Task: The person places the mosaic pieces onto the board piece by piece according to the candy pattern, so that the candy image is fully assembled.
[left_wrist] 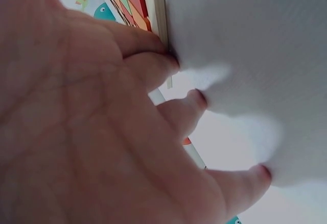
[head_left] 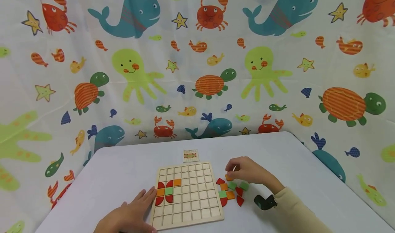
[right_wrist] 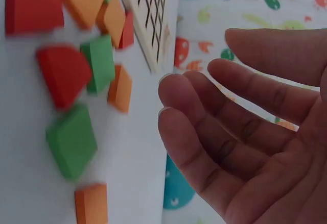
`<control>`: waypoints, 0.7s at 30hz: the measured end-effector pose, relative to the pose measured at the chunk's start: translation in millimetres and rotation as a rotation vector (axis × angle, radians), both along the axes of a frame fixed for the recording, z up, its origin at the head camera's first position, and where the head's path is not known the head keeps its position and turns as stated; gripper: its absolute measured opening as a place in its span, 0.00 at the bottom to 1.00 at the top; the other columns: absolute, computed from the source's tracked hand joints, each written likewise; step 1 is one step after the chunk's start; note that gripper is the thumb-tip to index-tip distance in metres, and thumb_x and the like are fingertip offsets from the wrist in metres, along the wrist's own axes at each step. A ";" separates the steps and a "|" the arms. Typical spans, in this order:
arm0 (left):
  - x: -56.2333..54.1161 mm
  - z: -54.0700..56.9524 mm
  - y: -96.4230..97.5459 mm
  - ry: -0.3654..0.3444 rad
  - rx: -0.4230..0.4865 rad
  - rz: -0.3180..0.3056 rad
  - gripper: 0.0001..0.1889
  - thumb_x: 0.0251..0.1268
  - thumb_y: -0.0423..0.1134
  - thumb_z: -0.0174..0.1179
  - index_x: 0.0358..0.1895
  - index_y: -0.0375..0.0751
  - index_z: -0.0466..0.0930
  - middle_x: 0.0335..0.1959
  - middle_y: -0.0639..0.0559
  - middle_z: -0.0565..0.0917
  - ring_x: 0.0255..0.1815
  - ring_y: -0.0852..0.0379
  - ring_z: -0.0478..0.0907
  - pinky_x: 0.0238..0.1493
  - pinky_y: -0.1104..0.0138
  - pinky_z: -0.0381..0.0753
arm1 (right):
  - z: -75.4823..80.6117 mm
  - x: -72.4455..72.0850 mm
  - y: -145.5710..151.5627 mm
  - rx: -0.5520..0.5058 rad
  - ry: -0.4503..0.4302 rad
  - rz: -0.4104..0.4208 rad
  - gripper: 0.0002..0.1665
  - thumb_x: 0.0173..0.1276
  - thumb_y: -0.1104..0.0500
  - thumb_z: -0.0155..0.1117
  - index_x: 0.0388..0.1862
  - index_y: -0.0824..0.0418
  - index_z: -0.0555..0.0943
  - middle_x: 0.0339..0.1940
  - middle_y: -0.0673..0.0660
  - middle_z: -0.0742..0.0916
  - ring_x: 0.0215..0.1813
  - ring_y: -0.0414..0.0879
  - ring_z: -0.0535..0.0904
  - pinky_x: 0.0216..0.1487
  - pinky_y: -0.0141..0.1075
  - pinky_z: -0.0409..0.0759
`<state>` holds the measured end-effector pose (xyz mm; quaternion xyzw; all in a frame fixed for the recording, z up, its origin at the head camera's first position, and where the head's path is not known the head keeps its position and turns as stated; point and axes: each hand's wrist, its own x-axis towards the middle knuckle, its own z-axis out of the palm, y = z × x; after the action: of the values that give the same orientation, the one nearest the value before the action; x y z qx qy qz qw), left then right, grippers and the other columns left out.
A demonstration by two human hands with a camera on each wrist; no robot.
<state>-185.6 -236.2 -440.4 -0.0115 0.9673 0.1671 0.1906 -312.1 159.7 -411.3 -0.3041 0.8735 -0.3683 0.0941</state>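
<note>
A wooden grid board (head_left: 191, 205) lies on the white table. In its left cells sit red quarter-round pieces (head_left: 159, 200), orange squares (head_left: 177, 182) and a green square (head_left: 168, 191). My left hand (head_left: 131, 210) rests along the board's left side, fingers spread; in the left wrist view its fingertips are down by the board's edge (left_wrist: 161, 9). My right hand (head_left: 247, 169) hovers over loose pieces right of the board, above an orange square (head_left: 228, 178). In the right wrist view its fingers (right_wrist: 184, 142) are loosely bent and hold nothing.
Loose red (head_left: 239, 200), green (head_left: 244, 185) and orange (head_left: 230, 195) pieces lie close against the board's right side. A small pattern card (head_left: 191, 155) lies beyond the far edge. A printed sea-animal curtain (head_left: 197, 61) hangs behind the table.
</note>
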 end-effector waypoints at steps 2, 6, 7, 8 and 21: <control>-0.5 -0.7 -0.2 0.012 -0.008 -0.012 0.68 0.34 0.61 0.86 0.85 0.43 0.62 0.85 0.43 0.62 0.84 0.28 0.48 0.65 0.15 0.45 | 0.7 -3.4 9.4 0.018 -0.007 -0.013 0.08 0.74 0.61 0.73 0.48 0.63 0.87 0.38 0.48 0.87 0.40 0.47 0.82 0.39 0.39 0.87; -1.8 -2.1 -0.1 0.017 -0.011 -0.018 0.68 0.34 0.60 0.86 0.84 0.43 0.63 0.85 0.43 0.61 0.85 0.29 0.48 0.64 0.15 0.45 | 4.1 -8.2 26.2 0.072 -0.033 -0.030 0.08 0.72 0.63 0.75 0.47 0.63 0.88 0.38 0.49 0.87 0.40 0.47 0.81 0.42 0.41 0.86; -2.2 -1.8 -0.2 0.015 -0.009 -0.018 0.67 0.34 0.60 0.86 0.84 0.43 0.63 0.85 0.43 0.61 0.85 0.29 0.48 0.64 0.15 0.45 | 4.7 -8.9 29.3 0.089 -0.041 -0.029 0.08 0.71 0.63 0.75 0.47 0.62 0.88 0.37 0.49 0.86 0.40 0.47 0.80 0.42 0.41 0.86; -2.4 -1.5 -0.3 0.013 -0.008 -0.020 0.67 0.35 0.60 0.86 0.84 0.43 0.63 0.85 0.43 0.61 0.85 0.29 0.48 0.64 0.15 0.45 | 4.9 -9.6 32.2 0.106 -0.049 -0.027 0.08 0.70 0.63 0.75 0.46 0.62 0.88 0.37 0.50 0.86 0.40 0.48 0.80 0.42 0.42 0.86; 0.1 0.5 0.9 0.022 -0.011 -0.026 0.68 0.34 0.60 0.86 0.84 0.42 0.63 0.85 0.42 0.62 0.84 0.29 0.49 0.65 0.15 0.46 | -10.0 -7.8 36.3 0.283 -0.095 -0.025 0.09 0.64 0.63 0.81 0.37 0.56 0.86 0.29 0.51 0.81 0.29 0.46 0.77 0.33 0.38 0.80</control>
<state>-185.5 -235.3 -439.9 0.0017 0.9703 0.1593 0.1819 -319.8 195.9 -421.3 -0.2591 0.9151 -0.2565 0.1725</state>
